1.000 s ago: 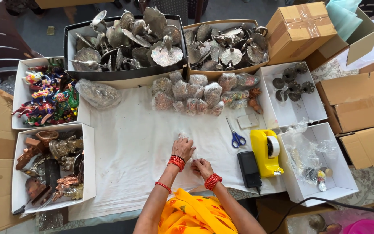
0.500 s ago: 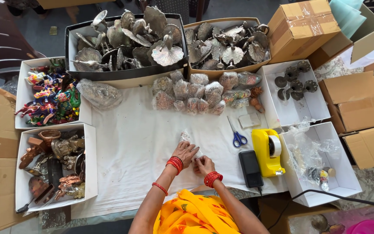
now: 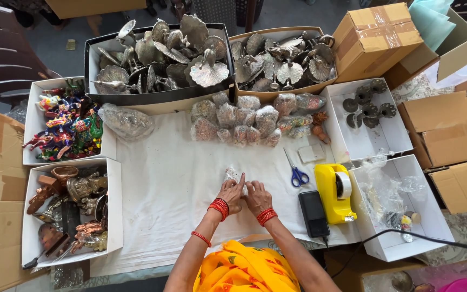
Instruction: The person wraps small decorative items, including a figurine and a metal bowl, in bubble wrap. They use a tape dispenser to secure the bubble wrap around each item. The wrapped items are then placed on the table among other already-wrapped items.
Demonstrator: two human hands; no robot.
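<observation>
Fingers (image 3: 240, 181) pinch clear bag (image 3: 231, 174) near figurine boxes (image 3: 33, 130).

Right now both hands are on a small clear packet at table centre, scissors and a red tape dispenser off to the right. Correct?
Nearly. The head view shows the tape dispenser is yellow, not red. The rest holds: left hand and right hand meet on the small clear packet, blue-handled scissors to their right.
</observation>
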